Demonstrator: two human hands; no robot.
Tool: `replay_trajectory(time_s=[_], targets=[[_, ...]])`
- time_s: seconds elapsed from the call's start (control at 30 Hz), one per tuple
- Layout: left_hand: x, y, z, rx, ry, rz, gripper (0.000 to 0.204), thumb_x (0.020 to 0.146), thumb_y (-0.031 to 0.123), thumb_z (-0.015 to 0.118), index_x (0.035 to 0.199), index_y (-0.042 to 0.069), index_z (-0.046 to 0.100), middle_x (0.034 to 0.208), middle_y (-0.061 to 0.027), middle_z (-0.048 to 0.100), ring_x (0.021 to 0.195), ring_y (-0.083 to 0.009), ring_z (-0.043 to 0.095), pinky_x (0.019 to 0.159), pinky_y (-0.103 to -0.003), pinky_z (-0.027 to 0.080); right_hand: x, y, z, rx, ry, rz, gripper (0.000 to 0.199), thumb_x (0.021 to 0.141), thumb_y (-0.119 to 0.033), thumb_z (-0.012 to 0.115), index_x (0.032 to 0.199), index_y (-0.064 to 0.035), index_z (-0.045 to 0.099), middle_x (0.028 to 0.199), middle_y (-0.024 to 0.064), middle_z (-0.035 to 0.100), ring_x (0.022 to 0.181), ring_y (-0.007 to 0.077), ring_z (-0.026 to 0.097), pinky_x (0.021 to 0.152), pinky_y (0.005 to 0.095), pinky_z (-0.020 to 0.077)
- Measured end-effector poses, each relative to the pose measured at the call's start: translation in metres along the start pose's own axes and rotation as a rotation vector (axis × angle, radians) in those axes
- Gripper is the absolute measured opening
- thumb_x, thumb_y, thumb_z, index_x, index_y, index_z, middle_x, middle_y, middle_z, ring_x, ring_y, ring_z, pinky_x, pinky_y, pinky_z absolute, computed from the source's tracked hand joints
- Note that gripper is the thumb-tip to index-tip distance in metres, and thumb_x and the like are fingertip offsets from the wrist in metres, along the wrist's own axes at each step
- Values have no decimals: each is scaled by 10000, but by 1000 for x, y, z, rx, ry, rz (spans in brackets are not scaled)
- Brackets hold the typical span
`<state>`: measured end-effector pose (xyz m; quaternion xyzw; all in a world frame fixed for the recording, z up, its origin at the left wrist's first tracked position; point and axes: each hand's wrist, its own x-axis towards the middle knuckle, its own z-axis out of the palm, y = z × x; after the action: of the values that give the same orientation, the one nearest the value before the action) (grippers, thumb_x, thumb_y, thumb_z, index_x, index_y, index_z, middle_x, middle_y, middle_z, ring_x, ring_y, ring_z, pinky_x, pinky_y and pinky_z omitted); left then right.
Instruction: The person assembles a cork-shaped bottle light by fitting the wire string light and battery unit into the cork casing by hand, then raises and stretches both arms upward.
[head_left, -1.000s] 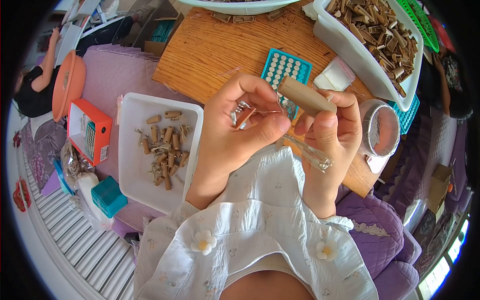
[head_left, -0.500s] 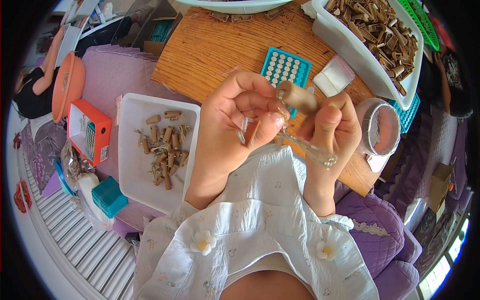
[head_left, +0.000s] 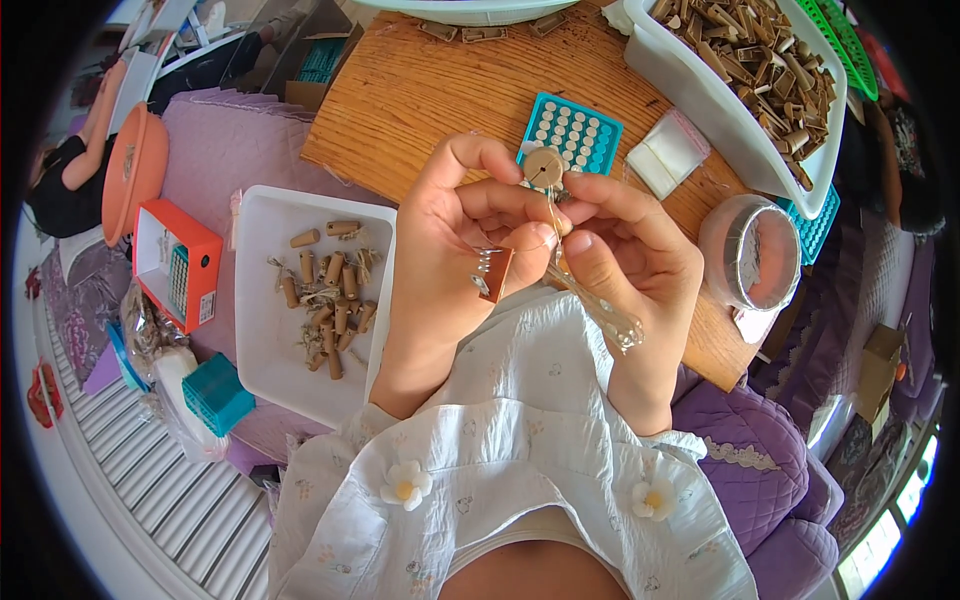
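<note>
Between my two hands, above the table's near edge, a tan cork-shaped cylinder (head_left: 543, 166) turns its round end up, showing a small hole and slit. My left hand (head_left: 445, 265) grips its left side with curled fingertips. A small orange-brown plate with silvery coil springs (head_left: 496, 275) is tucked by that hand's thumb. My right hand (head_left: 645, 275) pinches close to the cylinder's lower right, its fingers bent inward. From the cylinder a thin wire bundle with tiny clear beads (head_left: 613, 320) hangs down past my right thumb. The cylinder's lower part is hidden.
Left, a white tray (head_left: 262, 340) holds several similar cylinders with wires. On the wooden table (head_left: 400, 100) are a teal tray of round discs (head_left: 612, 110), clear plastic bags (head_left: 668, 155), a round tub (head_left: 725, 255) and a large bin (head_left: 655, 75) of tan pieces.
The cylinder has turned from lying sideways to end-up, and shifted left. My right hand has moved left toward my left hand. The spring plate has turned, showing more of its face.
</note>
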<state>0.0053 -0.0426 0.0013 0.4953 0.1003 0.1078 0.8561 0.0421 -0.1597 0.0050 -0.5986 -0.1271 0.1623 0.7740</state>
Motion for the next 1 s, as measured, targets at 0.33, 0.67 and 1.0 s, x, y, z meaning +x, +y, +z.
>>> replay_trajectory(time_s=[0.33, 0.67, 1.0], targets=[[-2, 3, 3, 165, -11, 119, 328, 649, -38, 558, 885, 33, 341, 730, -79, 545, 701, -110, 543, 619, -188, 439, -1, -3, -1, 55, -70, 34, 281, 691, 56, 515, 970, 48, 484, 873, 89, 526, 741, 120, 516, 652, 217, 426], [2, -1, 4, 130, 75, 117, 282, 662, -26, 558, 871, 40, 381, 729, -60, 531, 651, -82, 513, 593, -186, 422, 5, -9, -14, -308, -270, -323, 284, 698, -67, 568, 948, 36, 482, 875, 72, 526, 757, 141, 514, 666, 240, 420], [4, 0, -7, -87, 53, 49, 135, 797, 135, 446, 836, 12, 488, 568, -14, 481, 527, -77, 484, 539, -211, 431, 2, 1, -19, 343, -69, -7, 248, 821, -245, 407, 824, 2, 436, 804, 109, 511, 727, 148, 522, 634, 241, 443]])
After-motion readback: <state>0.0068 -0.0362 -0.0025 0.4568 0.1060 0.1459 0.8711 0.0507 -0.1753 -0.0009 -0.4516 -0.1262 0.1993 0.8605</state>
